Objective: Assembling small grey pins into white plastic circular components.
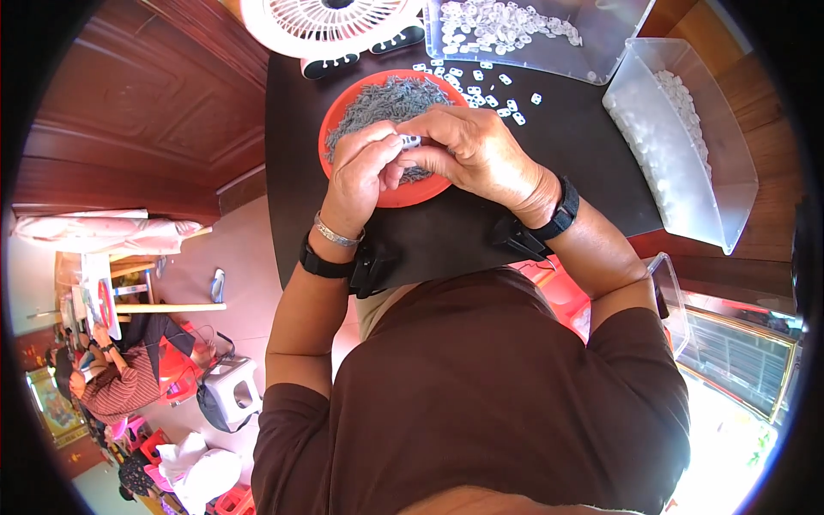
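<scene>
Above a red bowl (pixel 333 187) my two hands meet, fingertips almost touching. The bowl is filled with small grey screw-like pieces (pixel 386 99), too fine to make out exactly. Between thumb and forefinger, my right hand (pixel 489 154) pinches a small white plastic piece (pixel 411 142) with dark spots. My left hand (pixel 360 167) has its fingers closed at the left end of that same piece. Whether a grey piece is also in the fingers is hidden. Small white two-holed plastic pieces (pixel 505 79) lie scattered on the black tabletop just behind the bowl.
A white fan (pixel 330 26) stands at the back left of the black table (pixel 575 154). A clear bin (pixel 549 64) of white pieces is at the back, another translucent bin (pixel 661 163) at the right. Far left, another person (pixel 120 386) sits near stools (pixel 232 390).
</scene>
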Motion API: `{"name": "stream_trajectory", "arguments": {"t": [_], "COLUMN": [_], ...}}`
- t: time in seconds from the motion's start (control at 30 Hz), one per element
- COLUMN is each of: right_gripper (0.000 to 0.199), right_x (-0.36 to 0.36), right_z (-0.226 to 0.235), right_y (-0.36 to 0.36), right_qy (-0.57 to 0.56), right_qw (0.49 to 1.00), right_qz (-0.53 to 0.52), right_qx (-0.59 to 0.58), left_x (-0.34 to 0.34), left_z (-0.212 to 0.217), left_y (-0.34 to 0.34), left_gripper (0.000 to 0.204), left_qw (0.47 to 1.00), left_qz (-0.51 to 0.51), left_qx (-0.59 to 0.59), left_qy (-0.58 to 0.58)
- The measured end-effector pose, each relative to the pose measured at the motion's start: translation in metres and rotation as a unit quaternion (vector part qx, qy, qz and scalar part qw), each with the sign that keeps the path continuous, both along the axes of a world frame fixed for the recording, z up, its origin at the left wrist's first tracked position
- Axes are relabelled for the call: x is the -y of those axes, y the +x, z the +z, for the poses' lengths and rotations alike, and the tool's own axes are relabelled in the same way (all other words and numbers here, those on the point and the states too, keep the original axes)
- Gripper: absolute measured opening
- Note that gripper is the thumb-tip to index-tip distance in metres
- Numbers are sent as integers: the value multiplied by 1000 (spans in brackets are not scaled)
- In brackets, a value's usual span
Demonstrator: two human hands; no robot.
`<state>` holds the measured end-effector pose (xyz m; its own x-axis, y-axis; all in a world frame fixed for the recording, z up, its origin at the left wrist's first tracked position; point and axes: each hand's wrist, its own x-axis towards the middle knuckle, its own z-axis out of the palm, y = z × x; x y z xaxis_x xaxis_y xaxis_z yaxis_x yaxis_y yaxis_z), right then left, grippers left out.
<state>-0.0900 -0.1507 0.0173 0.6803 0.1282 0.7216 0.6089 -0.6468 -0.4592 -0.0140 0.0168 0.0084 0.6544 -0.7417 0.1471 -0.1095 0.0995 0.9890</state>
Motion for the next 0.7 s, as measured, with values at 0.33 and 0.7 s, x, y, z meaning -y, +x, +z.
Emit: {"name": "stream_trajectory", "arguments": {"t": [0.33, 0.7], "right_gripper": [24, 26], "right_x": [0, 4], "right_z": [2, 4], "right_y": [-4, -5], "right_qy": [38, 12], "right_qw": [999, 999], "right_qz": [20, 29], "right_qx": [-34, -7], "left_x": [2, 6], "left_z": [14, 7], "left_y": [-9, -9], "left_gripper": [29, 28], "left_qw": [999, 1000], "left_qz": [16, -10], "left_qx": [42, -18], "left_qy": [13, -15]}}
